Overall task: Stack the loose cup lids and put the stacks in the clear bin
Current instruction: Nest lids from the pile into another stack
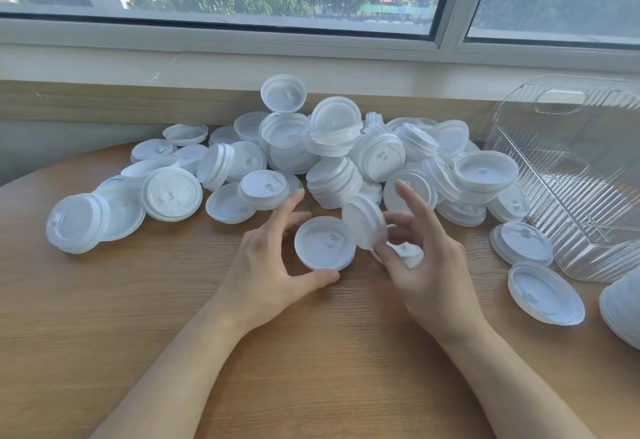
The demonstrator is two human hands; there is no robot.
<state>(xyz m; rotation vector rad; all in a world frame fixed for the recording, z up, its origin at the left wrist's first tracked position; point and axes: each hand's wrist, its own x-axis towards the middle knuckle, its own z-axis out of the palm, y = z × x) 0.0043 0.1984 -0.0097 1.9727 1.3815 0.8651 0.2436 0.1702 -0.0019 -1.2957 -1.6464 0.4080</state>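
Note:
A big heap of white plastic cup lids covers the back of the wooden table. My left hand curls its thumb and fingers round one lid that lies flat on the table near the middle. My right hand pinches a tilted lid by its edge, just right of and above the flat lid. Another lid lies under my right fingers. The clear ribbed bin stands at the right; I see no lids inside it.
Single lids lie loose at the right near the bin, and a stack shows at the right edge. More lids spread out to the left. A window sill and wall run behind the heap.

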